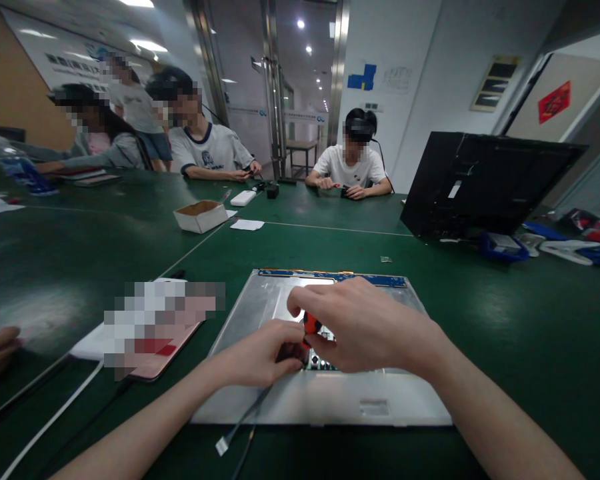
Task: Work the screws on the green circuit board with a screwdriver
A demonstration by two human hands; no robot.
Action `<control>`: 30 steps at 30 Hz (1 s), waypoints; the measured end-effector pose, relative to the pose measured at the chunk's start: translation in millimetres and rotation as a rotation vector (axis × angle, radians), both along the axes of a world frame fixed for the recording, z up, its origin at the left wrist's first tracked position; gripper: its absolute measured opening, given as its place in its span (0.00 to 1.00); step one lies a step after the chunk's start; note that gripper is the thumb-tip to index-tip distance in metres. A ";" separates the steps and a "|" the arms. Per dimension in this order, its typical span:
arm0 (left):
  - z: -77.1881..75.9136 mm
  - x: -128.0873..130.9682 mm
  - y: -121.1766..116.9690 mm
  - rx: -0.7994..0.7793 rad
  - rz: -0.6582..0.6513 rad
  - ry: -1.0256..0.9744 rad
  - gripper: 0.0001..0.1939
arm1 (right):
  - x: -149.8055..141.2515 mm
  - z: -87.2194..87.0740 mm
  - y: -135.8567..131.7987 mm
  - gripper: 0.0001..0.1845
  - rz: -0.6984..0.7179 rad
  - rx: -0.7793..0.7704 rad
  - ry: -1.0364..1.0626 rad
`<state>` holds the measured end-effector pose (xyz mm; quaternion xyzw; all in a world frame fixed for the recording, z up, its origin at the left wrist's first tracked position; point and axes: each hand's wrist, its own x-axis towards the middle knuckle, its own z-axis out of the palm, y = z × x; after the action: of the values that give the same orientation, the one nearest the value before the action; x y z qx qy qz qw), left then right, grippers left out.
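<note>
In the head view, the silver panel (410,400) lay flat on the green table (485,360), which supported it beneath both hands. The right hand (370,323)'s thumb and fingers closed around a red-and-black handle (311,324), probably to control it over the circuit board (320,362); the left hand (260,353) curled beside it, seemingly for steadying, its fingertips' grip hidden. Lettering on the glass door (303,119) and red poster (554,102) was illegible.
</note>
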<state>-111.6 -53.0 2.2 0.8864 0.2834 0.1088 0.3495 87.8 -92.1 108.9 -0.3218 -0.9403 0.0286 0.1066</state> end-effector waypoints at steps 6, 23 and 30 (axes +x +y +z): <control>-0.1 -0.7 -0.7 0.023 -0.004 0.001 0.03 | 0.1 1.6 1.3 0.07 -0.045 0.023 -0.051; -0.2 -0.4 -0.5 0.033 0.008 0.004 0.03 | 1.5 1.2 0.9 0.06 0.012 0.004 -0.031; 0.1 0.7 -0.5 -0.039 -0.031 -0.051 0.06 | 0.8 -1.2 3.3 0.03 -0.021 0.048 -0.037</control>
<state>-110.9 -53.4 2.4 0.8806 0.2627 0.1207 0.3755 88.6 -88.8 107.7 -0.3294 -0.9392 -0.0010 0.0971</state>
